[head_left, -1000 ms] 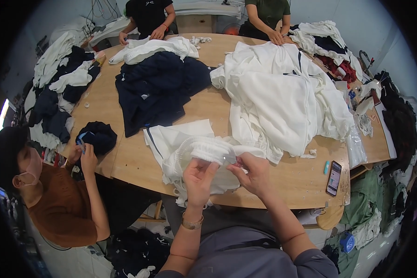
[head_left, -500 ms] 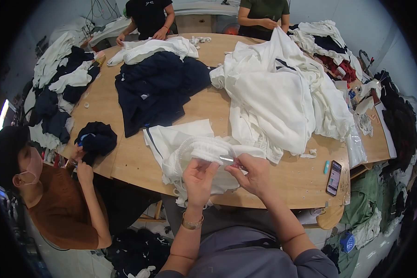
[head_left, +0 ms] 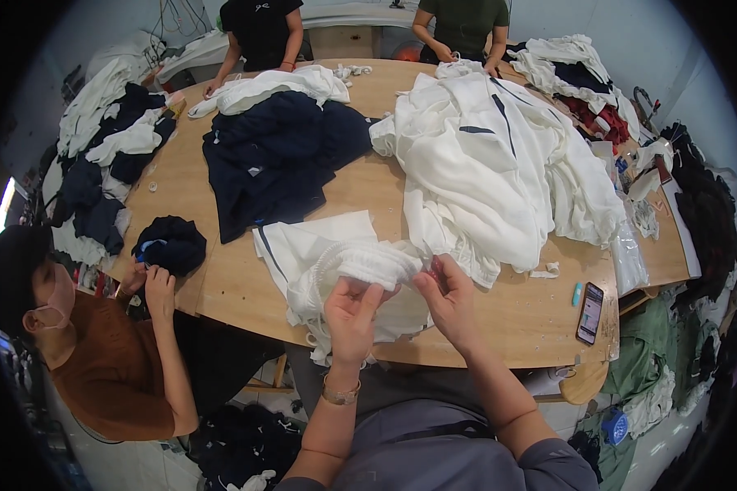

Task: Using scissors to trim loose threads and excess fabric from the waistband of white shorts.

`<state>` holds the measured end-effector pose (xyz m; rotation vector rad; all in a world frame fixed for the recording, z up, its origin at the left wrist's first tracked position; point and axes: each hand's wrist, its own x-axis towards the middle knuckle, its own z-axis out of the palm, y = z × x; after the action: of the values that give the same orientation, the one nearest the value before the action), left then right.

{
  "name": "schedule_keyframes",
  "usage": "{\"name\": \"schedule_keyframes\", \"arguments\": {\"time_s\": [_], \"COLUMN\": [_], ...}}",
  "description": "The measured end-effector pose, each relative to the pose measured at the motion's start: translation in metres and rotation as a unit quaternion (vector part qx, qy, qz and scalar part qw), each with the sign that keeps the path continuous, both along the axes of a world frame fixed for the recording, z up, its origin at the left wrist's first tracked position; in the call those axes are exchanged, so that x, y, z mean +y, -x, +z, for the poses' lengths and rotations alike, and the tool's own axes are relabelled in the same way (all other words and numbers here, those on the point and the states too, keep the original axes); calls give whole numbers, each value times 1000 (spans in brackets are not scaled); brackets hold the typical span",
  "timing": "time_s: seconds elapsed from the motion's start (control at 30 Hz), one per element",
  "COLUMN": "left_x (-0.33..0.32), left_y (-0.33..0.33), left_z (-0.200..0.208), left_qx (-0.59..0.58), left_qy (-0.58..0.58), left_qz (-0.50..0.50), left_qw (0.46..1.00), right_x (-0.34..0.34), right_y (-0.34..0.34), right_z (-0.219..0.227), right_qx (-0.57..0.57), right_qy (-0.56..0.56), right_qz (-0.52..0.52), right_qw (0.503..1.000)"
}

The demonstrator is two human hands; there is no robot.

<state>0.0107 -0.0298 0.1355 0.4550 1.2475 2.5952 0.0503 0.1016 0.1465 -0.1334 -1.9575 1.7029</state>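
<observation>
A white garment (head_left: 303, 254) with a dark stripe lies at the table's near edge, its gathered elastic band (head_left: 377, 263) bunched up. My left hand (head_left: 354, 315) is closed on that band, thumb on top. Just to the right, my right hand (head_left: 450, 303) is closed around small red-handled thread snips (head_left: 436, 272); their blades are hard to make out now. The fingertips of that hand are close to the band's right end; whether they also pinch cloth or thread I cannot tell.
White garments (head_left: 483, 180) heap up at the right, navy garments (head_left: 278, 155) beyond my hands. A phone (head_left: 590, 314) lies at the right edge beside a turquoise object (head_left: 577, 295). At left, a masked co-worker (head_left: 115, 360) handles navy cloth (head_left: 168, 245); two people stand across the table.
My right hand has drawn slightly right, and the snips' silver blade no longer shows clearly. The far-right person's hands have lowered, letting the raised white cloth drop.
</observation>
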Motion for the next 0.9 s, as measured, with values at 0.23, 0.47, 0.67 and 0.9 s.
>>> {"name": "schedule_keyframes", "arguments": {"time_s": [0.23, 0.47, 0.67, 0.9], "left_x": [0, -3, -3, -3], "left_y": [-1, 0, 1, -1], "left_z": [-1, -5, -4, -2], "left_qx": [38, 17, 25, 20], "left_qy": [25, 18, 23, 20], "left_qz": [16, 0, 2, -14], "left_qw": [999, 1000, 999, 1000], "right_x": [-14, -13, -6, -10], "right_y": [13, 11, 13, 14], "right_z": [5, 6, 4, 5], "right_qx": [-11, -17, -46, -36], "right_qy": [35, 34, 87, 56], "right_qz": [3, -9, -20, 12], "right_qw": [999, 999, 995, 998]}}
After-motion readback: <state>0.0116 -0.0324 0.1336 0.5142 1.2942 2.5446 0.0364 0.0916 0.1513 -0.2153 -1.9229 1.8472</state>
